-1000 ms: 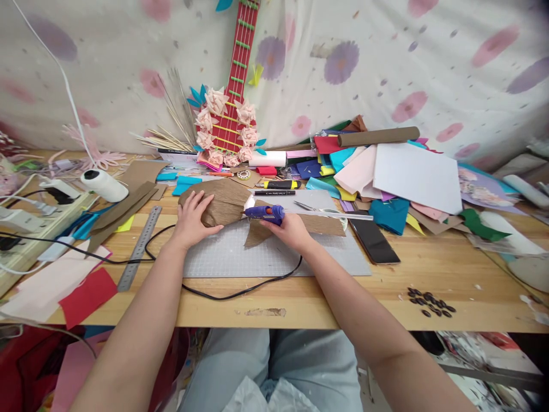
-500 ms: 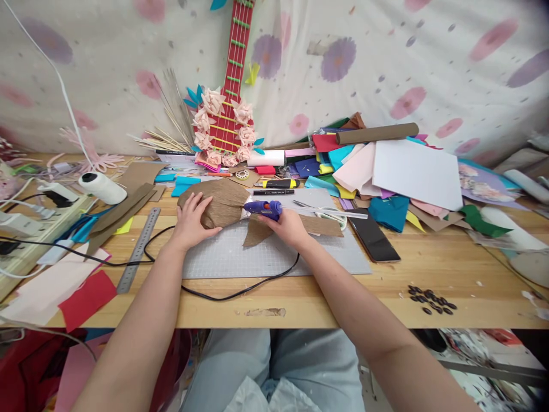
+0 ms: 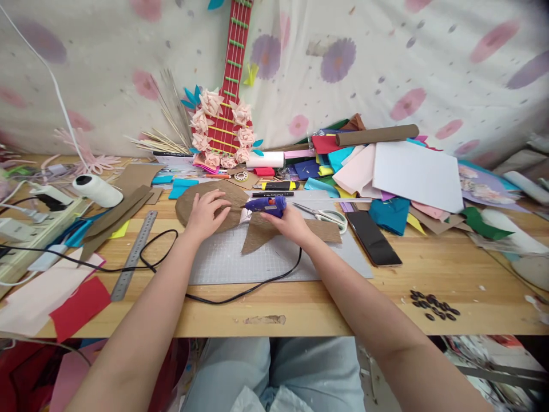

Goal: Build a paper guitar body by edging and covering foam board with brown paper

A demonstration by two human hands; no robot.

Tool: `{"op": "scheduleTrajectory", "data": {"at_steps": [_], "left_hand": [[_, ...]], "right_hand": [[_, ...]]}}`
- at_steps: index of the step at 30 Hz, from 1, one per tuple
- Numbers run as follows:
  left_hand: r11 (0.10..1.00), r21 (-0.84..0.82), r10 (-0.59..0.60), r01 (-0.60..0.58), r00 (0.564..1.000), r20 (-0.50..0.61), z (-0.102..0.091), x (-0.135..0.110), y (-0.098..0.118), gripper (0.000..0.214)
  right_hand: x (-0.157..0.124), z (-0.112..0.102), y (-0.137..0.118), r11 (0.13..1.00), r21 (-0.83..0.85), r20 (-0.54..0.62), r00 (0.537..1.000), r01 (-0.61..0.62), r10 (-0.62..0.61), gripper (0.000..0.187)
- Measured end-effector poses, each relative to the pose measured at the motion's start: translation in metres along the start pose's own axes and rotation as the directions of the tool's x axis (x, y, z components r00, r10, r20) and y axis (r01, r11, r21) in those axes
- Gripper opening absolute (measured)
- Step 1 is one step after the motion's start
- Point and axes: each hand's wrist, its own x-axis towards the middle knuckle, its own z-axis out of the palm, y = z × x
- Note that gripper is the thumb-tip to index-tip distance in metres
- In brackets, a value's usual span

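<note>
A blue glue gun (image 3: 266,205) is in my right hand (image 3: 295,224), its nozzle pointing left at the narrow edge of a rounded piece covered in brown crepe paper (image 3: 186,206). My left hand (image 3: 207,214) rests on this brown piece with fingers spread, thumb and fingers toward the nozzle. A loose brown paper strip (image 3: 257,234) with a pointed end lies under and beside my right hand. Both lie on a grey cutting mat (image 3: 231,266). The gun's black cord loops over the table front.
Scissors (image 3: 323,216) and a black phone (image 3: 373,237) lie to the right. A steel ruler (image 3: 135,254) and a power strip (image 3: 43,240) are at left. Behind stand a red paper guitar with pink flowers (image 3: 225,120) and piled coloured paper (image 3: 343,166). Black oval beads (image 3: 434,305) lie front right.
My left hand has shifted right across the brown piece, closer to the nozzle. The glue gun has moved slightly right and now sits more level.
</note>
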Motion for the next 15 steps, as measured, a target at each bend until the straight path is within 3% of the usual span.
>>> {"op": "scheduleTrajectory", "data": {"at_steps": [6, 15], "left_hand": [[0.996, -0.062, -0.061, 0.061, 0.998, 0.007, 0.013, 0.009, 0.003, 0.011], [0.992, -0.054, -0.123, 0.118, 0.985, -0.123, 0.021, 0.008, 0.008, 0.015]], "right_hand": [[0.019, -0.019, 0.0, 0.966, 0.175, 0.251, 0.957, -0.191, 0.143, 0.032], [0.032, -0.01, 0.014, 0.953, 0.24, 0.299, 0.948, -0.182, 0.106, 0.031]]}}
